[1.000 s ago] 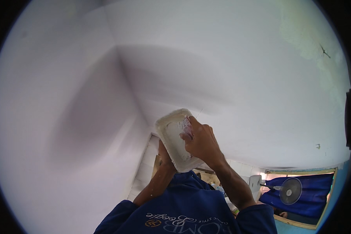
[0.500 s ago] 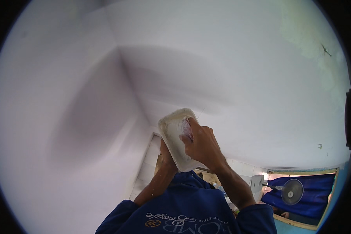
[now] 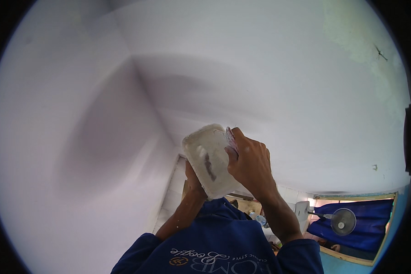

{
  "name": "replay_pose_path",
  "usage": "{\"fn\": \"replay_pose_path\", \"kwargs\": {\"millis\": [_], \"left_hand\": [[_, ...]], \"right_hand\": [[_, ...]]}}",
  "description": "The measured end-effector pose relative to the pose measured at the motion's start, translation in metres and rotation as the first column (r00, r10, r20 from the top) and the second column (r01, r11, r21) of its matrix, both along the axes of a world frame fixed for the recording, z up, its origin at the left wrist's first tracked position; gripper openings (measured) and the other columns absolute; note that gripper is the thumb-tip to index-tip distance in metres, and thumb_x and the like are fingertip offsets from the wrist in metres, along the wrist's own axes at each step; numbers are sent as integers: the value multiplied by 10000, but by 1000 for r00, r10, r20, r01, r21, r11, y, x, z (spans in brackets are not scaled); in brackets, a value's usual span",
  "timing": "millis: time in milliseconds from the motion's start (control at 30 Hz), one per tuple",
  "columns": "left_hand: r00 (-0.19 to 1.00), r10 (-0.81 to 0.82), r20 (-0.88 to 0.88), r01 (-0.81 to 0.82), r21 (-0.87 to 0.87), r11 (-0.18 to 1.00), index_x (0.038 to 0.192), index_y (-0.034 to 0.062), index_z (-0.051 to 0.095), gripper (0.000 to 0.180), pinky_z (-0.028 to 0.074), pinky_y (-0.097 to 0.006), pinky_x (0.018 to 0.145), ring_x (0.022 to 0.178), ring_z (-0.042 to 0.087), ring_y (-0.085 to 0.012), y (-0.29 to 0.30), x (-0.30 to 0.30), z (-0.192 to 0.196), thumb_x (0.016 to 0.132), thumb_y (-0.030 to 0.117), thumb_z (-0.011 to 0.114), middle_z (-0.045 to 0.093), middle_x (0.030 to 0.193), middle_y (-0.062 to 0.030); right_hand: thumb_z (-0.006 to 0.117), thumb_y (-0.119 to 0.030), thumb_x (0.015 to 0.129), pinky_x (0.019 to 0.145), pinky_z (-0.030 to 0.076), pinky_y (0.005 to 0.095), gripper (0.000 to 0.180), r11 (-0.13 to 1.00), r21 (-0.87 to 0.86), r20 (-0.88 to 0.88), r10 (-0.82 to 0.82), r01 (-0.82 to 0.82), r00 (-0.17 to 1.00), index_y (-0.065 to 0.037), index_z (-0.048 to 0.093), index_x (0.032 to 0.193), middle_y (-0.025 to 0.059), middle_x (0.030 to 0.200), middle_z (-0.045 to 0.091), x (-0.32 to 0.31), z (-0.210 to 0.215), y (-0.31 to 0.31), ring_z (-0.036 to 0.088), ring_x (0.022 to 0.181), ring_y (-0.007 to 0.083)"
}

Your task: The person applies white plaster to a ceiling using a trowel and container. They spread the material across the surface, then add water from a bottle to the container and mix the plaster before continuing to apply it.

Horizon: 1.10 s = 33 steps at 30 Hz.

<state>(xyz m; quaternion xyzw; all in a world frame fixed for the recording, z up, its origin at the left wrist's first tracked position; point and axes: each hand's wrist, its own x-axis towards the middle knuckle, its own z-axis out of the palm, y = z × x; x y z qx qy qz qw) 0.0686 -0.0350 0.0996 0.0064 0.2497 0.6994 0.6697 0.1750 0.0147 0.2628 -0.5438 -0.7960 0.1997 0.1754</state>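
My left hand (image 3: 192, 177) holds a shallow whitish plastic tray (image 3: 190, 148) from beneath on its left side; its fingers are hidden behind the tray. The tray is tilted, and a milky white layer coats its inside, with a dark streak showing in the middle. Closed around a small wadded pinkish-purple cloth (image 3: 232, 139) smeared with white, my right hand (image 3: 250, 157) is at the tray's upper right edge. Whether the cloth touches the rim, I cannot tell.
Pale walls (image 3: 306, 114) meet in a corner ahead of me, with greenish patches at the upper right. A grey fan (image 3: 342, 221) stands out before a blue curtain (image 3: 365, 219) in a framed opening at the lower right. White tiles (image 3: 171, 196) line the lower wall.
My right hand has moved to the right with the cloth, from over the tray's inside to its right edge. More of the tray's inside shows; the tray has shifted slightly left.
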Motion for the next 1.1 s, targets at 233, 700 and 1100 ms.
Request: {"fn": "replay_pose_path", "kwargs": {"millis": [233, 700, 1100], "left_hand": [[998, 25, 66, -25, -3, 1000, 1455, 135, 451, 650, 503, -437, 1017, 1217, 573, -282, 3, 9, 0, 1029, 595, 278, 561, 1348, -117], [986, 11, 169, -52, 240, 969, 1464, 102, 441, 691, 500, -482, 1032, 1219, 580, -336, 9, -24, -25, 1019, 613, 305, 560, 1364, -154], [995, -19, 102, 1, 169, 986, 1477, 111, 425, 677, 509, -474, 1033, 1228, 582, -323, -1, 1, 16, 1028, 598, 290, 557, 1370, -149]], "right_hand": [[662, -65, 829, 724, 531, 518, 328, 989, 120, 97, 74, -85, 993, -25, 630, 1153, 154, 918, 716, -14, -21, -3, 698, 849, 377], [726, -97, 812, 658, 527, 455, 257, 983, -123, -106, 126, -139, 986, 52, 658, 1010, 240, 756, 676, -28, -31, 6, 687, 723, 411], [695, -104, 815, 698, 521, 502, 256, 984, -152, -219, 61, -96, 974, 86, 634, 976, 284, 760, 662, -13, -16, 5, 668, 746, 462]]}}
